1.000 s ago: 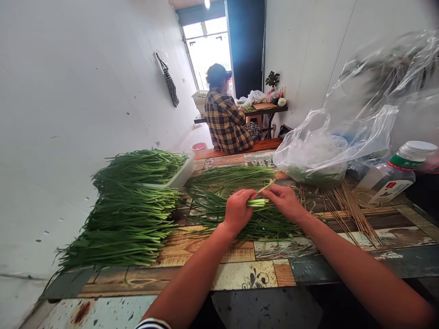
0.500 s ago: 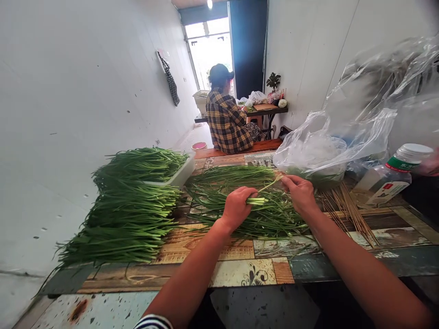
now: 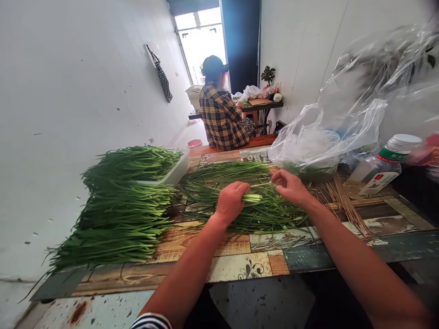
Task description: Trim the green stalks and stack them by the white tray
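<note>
A small bunch of garlic chives (image 3: pixel 252 198) is gripped in my left hand (image 3: pixel 230 201), pale cut ends pointing right. From that hand a single chive stalk (image 3: pixel 260 185) stretches across to my right hand (image 3: pixel 291 188). My right thumb and forefinger are curled at the stalk's tip, and the exact contact is too small to see clearly. Under both hands spreads a loose heap of chives (image 3: pixel 267 217). Behind it lies a flatter layer of chives (image 3: pixel 233 170). Neatly laid chives (image 3: pixel 120 224) are piled to the left.
More chives fill a white tub (image 3: pixel 180 171) at the left rear. On the right are thin wooden sticks (image 3: pixel 346 203), a plastic bottle (image 3: pixel 380 171) and a clear plastic bag (image 3: pixel 308 141). A person in a plaid shirt (image 3: pixel 221 116) sits beyond the patterned table (image 3: pixel 236 267).
My right hand has come slightly lower, and the single stalk now lies nearly level instead of slanting upward. My left hand still grips the bunch. The whole view has shifted slightly.
</note>
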Demonstrator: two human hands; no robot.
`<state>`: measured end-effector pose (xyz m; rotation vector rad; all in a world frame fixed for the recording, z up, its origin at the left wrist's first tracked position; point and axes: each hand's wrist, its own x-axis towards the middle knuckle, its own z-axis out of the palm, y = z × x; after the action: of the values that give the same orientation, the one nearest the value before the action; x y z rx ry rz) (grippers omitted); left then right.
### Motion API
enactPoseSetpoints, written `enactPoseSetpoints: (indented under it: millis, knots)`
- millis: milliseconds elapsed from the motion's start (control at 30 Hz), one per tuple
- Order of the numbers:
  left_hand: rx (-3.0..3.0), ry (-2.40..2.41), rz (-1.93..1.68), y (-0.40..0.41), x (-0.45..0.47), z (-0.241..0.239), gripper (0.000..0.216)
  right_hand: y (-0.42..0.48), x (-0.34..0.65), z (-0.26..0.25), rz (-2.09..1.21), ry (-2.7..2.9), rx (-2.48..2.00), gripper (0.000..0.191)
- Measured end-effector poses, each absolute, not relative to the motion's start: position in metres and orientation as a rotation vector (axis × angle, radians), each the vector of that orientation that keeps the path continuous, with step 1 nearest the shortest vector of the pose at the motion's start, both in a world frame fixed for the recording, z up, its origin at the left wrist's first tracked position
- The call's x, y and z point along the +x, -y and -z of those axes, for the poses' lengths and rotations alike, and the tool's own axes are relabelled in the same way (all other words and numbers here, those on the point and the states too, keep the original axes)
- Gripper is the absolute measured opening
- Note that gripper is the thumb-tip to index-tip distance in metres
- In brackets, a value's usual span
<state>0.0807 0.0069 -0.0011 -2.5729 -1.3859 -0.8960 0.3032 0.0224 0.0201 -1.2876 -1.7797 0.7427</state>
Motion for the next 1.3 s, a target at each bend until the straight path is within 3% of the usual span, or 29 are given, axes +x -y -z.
enactPoseSetpoints:
  millis: [167,400,467,600,700,933,1067,1300]
  knots:
    - [-2.675,1.236,0.788,-0.008,0.083,0.005,0.021,-0.016,0.291,-0.013,-0.819,1.988,-1.218,0.044]
    - [-2.687,1.179,0.544,-0.004,0.085,-0.009,0.022,-0.034,0.304,-0.002,-0.769,2.195,-1.109,0.051]
    - [-2.628,1.184,0.663,-0.005,0.083,-0.011,0.024,-0.053,0.313,-0.008,-0.592,2.121,-1.261,0.049]
    - [-2.358,1.249,1.2,-0.01,0.077,-0.003,0.024,-0.095,0.311,-0.009,-0.253,2.204,-1.631,0.024]
    - [-2.149,1.247,1.589,-0.015,0.076,0.005,0.023,-0.118,0.298,0.004,-0.159,2.258,-1.737,0.021]
    - [-2.047,1.408,1.746,-0.019,0.075,0.007,0.027,-0.117,0.299,0.011,-0.052,2.299,-1.581,0.017]
    - [-2.179,1.528,1.682,-0.022,0.075,0.003,0.03,-0.079,0.307,-0.006,-0.383,2.11,-1.234,0.021]
    - [-2.626,1.306,1.49,-0.021,0.079,-0.002,0.026,-0.029,0.301,-0.021,-0.952,1.8,-0.964,0.029]
